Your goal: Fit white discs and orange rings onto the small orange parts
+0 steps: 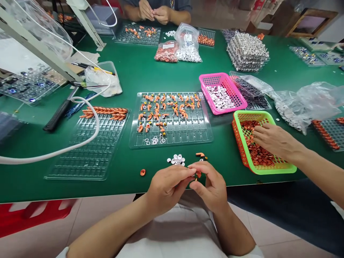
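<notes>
In front of my body, my left hand [169, 186] and my right hand [213, 188] meet with fingertips closed around a small orange plastic part [198, 175] with a gold-coloured end. Fingers hide much of it. Just beyond my hands lie a pile of white discs [176, 159] and a loose curved orange piece [200, 154]. An orange cup-shaped piece [142, 172] rests on the green table to the left. Farther up, a clear compartment tray [185, 133] holds many orange pieces and some white rings.
A co-worker's hand [276, 139] reaches into a green basket [288, 168] of orange pieces. Behind it stands a pink basket [239, 104] with white discs. Another clear tray [80, 154] and a hammer [57, 114] lie left, under a white hose [97, 125]. Another person's hands [154, 13] work opposite.
</notes>
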The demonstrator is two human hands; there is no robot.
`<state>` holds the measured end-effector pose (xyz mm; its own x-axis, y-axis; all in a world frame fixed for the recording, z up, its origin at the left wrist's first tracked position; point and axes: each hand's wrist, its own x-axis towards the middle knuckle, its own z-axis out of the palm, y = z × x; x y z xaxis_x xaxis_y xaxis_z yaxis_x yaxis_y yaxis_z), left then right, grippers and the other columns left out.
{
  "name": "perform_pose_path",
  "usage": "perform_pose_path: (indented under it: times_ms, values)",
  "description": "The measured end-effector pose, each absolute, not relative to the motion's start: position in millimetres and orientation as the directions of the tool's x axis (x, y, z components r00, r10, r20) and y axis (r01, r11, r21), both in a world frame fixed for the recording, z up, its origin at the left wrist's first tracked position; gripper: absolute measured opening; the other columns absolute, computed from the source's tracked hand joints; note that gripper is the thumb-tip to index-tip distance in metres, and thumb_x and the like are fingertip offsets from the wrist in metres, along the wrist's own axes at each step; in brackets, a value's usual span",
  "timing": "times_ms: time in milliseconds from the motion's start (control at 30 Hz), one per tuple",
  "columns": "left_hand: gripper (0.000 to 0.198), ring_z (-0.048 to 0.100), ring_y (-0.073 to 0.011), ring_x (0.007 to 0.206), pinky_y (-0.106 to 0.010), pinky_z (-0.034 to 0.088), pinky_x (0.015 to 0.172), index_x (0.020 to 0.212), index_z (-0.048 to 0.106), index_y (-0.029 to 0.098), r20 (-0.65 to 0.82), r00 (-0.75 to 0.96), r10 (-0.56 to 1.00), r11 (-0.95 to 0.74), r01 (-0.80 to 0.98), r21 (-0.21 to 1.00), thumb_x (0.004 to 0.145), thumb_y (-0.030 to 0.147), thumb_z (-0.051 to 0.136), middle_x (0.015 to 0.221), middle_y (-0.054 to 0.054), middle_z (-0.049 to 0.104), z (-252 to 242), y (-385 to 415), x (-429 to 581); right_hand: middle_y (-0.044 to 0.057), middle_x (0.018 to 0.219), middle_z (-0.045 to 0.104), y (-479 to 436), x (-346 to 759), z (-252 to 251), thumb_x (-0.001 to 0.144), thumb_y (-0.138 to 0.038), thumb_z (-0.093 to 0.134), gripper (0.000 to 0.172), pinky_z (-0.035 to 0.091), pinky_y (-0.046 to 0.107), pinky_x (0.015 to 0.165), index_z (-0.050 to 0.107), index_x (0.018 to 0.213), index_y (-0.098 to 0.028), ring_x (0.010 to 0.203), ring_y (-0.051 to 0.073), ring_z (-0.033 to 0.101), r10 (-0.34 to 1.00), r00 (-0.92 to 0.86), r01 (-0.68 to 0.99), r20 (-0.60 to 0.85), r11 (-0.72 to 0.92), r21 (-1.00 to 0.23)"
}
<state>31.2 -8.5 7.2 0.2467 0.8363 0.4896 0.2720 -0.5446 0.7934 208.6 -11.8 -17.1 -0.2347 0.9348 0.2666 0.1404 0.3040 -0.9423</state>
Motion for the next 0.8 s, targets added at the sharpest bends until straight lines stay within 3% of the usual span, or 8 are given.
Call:
perform_pose_path:
  times_ms: [100, 233, 300, 433, 600, 800]
  values:
    - [0.03, 0.077, -0.0153, 0.085, -0.023, 0.061, 0.079, 0.111, 0.073, 0.021, 0.327, 0.183, 0.927, -0.363, 0.215, 0.907, 0.088, 0.004, 0.064, 0.096, -0.004, 0.081, 6, -11, 33, 0.004, 0.103, 0.07, -10, 209, -17, 0.093, -0.024, 0.065, 0.019, 0.056, 0.033, 0.081, 0.065, 0.112, -0.027, 0.091, 0.019, 0.066, 0.941, -0.23, 0.165, 0.247, 0.287, -0.943]
    - [0.021, 0.078, -0.0192, 0.088, -0.025, 0.064, 0.081, 0.104, 0.077, 0.02, 0.015, 0.106, 0.994, -0.016, 0.012, 1.0, 0.088, 0.01, 0.067, 0.097, -0.004, 0.081, 4, -12, 35, 0.004, 0.105, 0.069, -11, 209, -16, 0.091, -0.014, 0.062, 0.03, 0.056, 0.032, 0.083, 0.062, 0.118, -0.027, 0.092, 0.017, 0.066, 0.933, -0.245, 0.248, 0.264, 0.324, -0.913]
    - [0.018, 0.078, -0.0207, 0.088, -0.027, 0.065, 0.081, 0.101, 0.077, 0.018, -0.045, 0.073, 0.996, 0.048, -0.04, 0.998, 0.086, 0.013, 0.069, 0.095, -0.005, 0.081, 3, -12, 37, 0.004, 0.106, 0.069, -11, 207, -16, 0.09, -0.009, 0.059, 0.034, 0.056, 0.033, 0.086, 0.061, 0.119, -0.027, 0.095, 0.018, 0.067, 0.926, -0.214, 0.306, 0.311, 0.366, -0.879]
    - [0.018, 0.078, -0.0203, 0.087, -0.027, 0.065, 0.081, 0.099, 0.077, 0.017, 0.048, 0.005, 0.999, -0.049, 0.08, 0.996, 0.085, 0.012, 0.069, 0.097, -0.005, 0.081, 1, -13, 40, 0.006, 0.106, 0.069, -11, 201, -16, 0.087, -0.006, 0.058, 0.031, 0.056, 0.037, 0.088, 0.058, 0.112, -0.025, 0.1, 0.02, 0.067, 0.909, -0.157, 0.366, 0.385, 0.416, -0.833]
    - [0.019, 0.078, -0.0203, 0.086, -0.028, 0.065, 0.08, 0.101, 0.076, 0.019, 0.184, 0.015, 0.983, -0.182, 0.258, 0.949, 0.087, 0.012, 0.066, 0.096, -0.005, 0.081, -2, -15, 40, 0.002, 0.086, 0.063, -10, 197, -18, 0.086, -0.009, 0.058, 0.02, 0.055, 0.034, 0.074, 0.055, 0.097, -0.025, 0.082, 0.019, 0.064, 0.909, -0.124, 0.418, 0.398, 0.412, -0.81]
    - [0.021, 0.078, -0.0206, 0.088, -0.029, 0.065, 0.083, 0.106, 0.074, 0.017, 0.075, 0.034, 0.997, -0.08, 0.193, 0.978, 0.087, 0.013, 0.066, 0.1, -0.007, 0.081, -5, -17, 37, 0.002, 0.082, 0.059, -7, 195, -19, 0.086, -0.008, 0.055, 0.017, 0.051, 0.03, 0.065, 0.054, 0.093, -0.024, 0.072, 0.016, 0.058, 0.894, -0.146, 0.462, 0.423, 0.44, -0.77]
